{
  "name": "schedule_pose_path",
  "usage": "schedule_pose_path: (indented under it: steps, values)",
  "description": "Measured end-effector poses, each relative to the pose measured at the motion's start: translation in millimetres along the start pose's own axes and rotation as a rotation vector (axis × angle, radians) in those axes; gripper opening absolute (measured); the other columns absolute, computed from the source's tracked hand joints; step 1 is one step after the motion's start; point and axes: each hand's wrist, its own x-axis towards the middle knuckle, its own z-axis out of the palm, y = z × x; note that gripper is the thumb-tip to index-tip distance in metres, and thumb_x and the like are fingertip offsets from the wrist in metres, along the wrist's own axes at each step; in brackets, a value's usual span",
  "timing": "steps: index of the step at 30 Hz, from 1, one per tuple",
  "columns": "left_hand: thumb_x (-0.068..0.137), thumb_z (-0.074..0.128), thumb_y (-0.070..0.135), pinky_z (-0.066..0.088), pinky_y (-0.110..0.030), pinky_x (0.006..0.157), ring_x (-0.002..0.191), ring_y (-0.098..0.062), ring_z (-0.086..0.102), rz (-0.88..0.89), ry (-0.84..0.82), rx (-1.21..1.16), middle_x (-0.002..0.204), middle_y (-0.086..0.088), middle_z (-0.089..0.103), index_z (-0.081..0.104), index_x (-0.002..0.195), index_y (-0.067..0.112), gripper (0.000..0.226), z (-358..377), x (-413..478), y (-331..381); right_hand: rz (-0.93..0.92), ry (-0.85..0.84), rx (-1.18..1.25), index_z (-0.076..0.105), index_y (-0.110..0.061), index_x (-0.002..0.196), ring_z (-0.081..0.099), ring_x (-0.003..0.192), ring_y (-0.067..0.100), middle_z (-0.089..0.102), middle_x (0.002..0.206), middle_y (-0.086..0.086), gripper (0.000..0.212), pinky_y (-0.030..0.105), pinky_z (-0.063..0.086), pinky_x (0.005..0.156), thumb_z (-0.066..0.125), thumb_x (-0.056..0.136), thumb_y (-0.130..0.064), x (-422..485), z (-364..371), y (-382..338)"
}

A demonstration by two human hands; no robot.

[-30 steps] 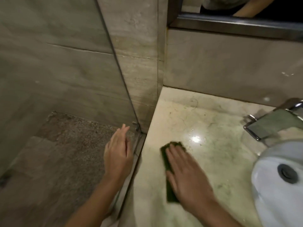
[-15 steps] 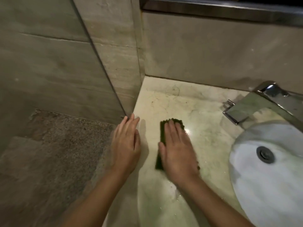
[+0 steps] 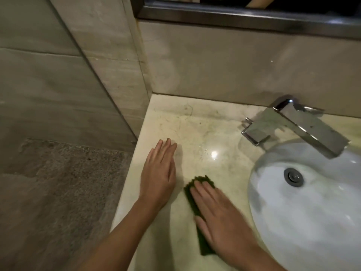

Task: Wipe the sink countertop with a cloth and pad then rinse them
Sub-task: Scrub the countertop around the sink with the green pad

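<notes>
- The right hand lies flat on the green pad. Its grip is not curled round it: the fingers are straight and press down.
- The pad lies on the counter, between the left hand and the sink.
- The left hand is flat by the counter's left edge, just beside the pad. Its grip holds nothing, fingers straight and together.
- The white sink has a round drain.
- A shiny tap reaches over the sink.
- The wall is behind.
</notes>
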Motion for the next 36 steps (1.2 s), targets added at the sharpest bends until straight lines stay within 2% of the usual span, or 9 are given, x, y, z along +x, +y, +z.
schedule_pose_path:
  steps: [5, 11, 17, 22, 25, 28, 32, 34, 36]
  values:
    - [0.096, 0.019, 0.026, 0.014, -0.036, 0.116, 0.143, -0.015, 0.020, 0.036, -0.066, 0.135, 0.151, 0.000, 0.034, 0.039, 0.143, 0.016, 0.052, 8.2, 0.9, -1.7, 0.380, 0.185, 0.043, 0.026, -0.008, 0.146, 0.023, 0.140, 0.025, 0.027, 0.152, 0.010, 0.057, 0.039, 0.019, 0.115, 0.025, 0.097, -0.037, 67.8, -11.4, 60.9]
    - [0.096, 0.017, 0.028, 0.009, -0.033, 0.117, 0.144, -0.011, 0.013, 0.022, -0.109, 0.153, 0.153, 0.003, 0.028, 0.032, 0.146, 0.020, 0.053, 4.2, 0.7, 0.0, 0.070, 0.023, 0.004, 0.022, -0.016, 0.148, 0.018, 0.142, 0.019, 0.019, 0.154, 0.002, 0.058, 0.037, 0.020, 0.116, 0.032, 0.097, -0.041, -0.3, -3.1, 16.0]
    - [0.097, 0.022, 0.025, 0.010, -0.033, 0.117, 0.144, -0.011, 0.016, 0.026, -0.090, 0.142, 0.152, 0.004, 0.030, 0.036, 0.144, 0.019, 0.049, 7.5, 1.6, -1.9, 0.379, 0.178, 0.027, 0.024, -0.004, 0.146, 0.021, 0.141, 0.027, 0.025, 0.152, 0.013, 0.057, 0.038, 0.013, 0.117, 0.025, 0.098, -0.035, 67.8, -8.9, 55.3]
    - [0.096, 0.019, 0.028, 0.011, -0.035, 0.118, 0.144, -0.011, 0.014, 0.021, -0.108, 0.134, 0.153, 0.004, 0.029, 0.033, 0.145, 0.021, 0.051, 4.6, 0.6, -0.3, 0.057, 0.022, 0.012, 0.024, -0.014, 0.148, 0.022, 0.141, 0.020, 0.022, 0.154, 0.005, 0.057, 0.037, 0.021, 0.112, 0.027, 0.097, -0.041, -23.7, -3.7, 21.5]
    - [0.095, 0.020, 0.028, 0.013, -0.036, 0.117, 0.143, -0.012, 0.017, 0.022, -0.087, 0.131, 0.151, 0.003, 0.033, 0.038, 0.143, 0.019, 0.051, 5.1, 0.5, -0.4, 0.229, 0.139, 0.052, 0.027, -0.011, 0.146, 0.026, 0.139, 0.023, 0.027, 0.152, 0.008, 0.057, 0.040, 0.028, 0.112, 0.029, 0.096, -0.038, 10.8, -6.0, 54.1]
    - [0.096, 0.021, 0.028, 0.010, -0.032, 0.118, 0.143, -0.011, 0.017, 0.028, -0.084, 0.126, 0.151, 0.004, 0.032, 0.038, 0.143, 0.020, 0.050, 5.0, 0.0, -0.1, 0.416, 0.187, 0.055, 0.025, -0.004, 0.146, 0.021, 0.141, 0.027, 0.026, 0.152, 0.014, 0.058, 0.039, 0.017, 0.116, 0.023, 0.097, -0.035, 56.6, -8.9, 53.6]
    - [0.096, 0.021, 0.030, 0.009, -0.031, 0.117, 0.143, -0.009, 0.016, 0.012, -0.076, 0.105, 0.151, 0.004, 0.032, 0.037, 0.143, 0.021, 0.050, 2.9, -0.1, 1.7, 0.172, 0.081, 0.006, 0.026, -0.010, 0.147, 0.023, 0.140, 0.023, 0.024, 0.152, 0.008, 0.057, 0.037, 0.021, 0.115, 0.028, 0.097, -0.037, 1.9, -3.1, 37.8]
    - [0.096, 0.024, 0.027, 0.011, -0.031, 0.117, 0.142, -0.010, 0.019, 0.015, -0.060, 0.106, 0.151, 0.004, 0.034, 0.039, 0.142, 0.021, 0.049, 3.1, 0.5, 1.7, 0.232, 0.124, 0.029, 0.029, -0.007, 0.145, 0.025, 0.139, 0.025, 0.029, 0.151, 0.010, 0.057, 0.040, 0.027, 0.112, 0.028, 0.097, -0.037, 9.1, -6.5, 61.8]
    - [0.097, 0.028, 0.024, 0.012, -0.031, 0.117, 0.142, -0.011, 0.021, 0.018, -0.046, 0.107, 0.150, 0.004, 0.036, 0.041, 0.141, 0.020, 0.046, 4.7, 0.9, 0.8, 0.386, 0.210, 0.034, 0.029, -0.002, 0.144, 0.024, 0.139, 0.028, 0.030, 0.150, 0.015, 0.057, 0.040, 0.022, 0.114, 0.026, 0.096, -0.034, 46.7, -9.3, 76.9]
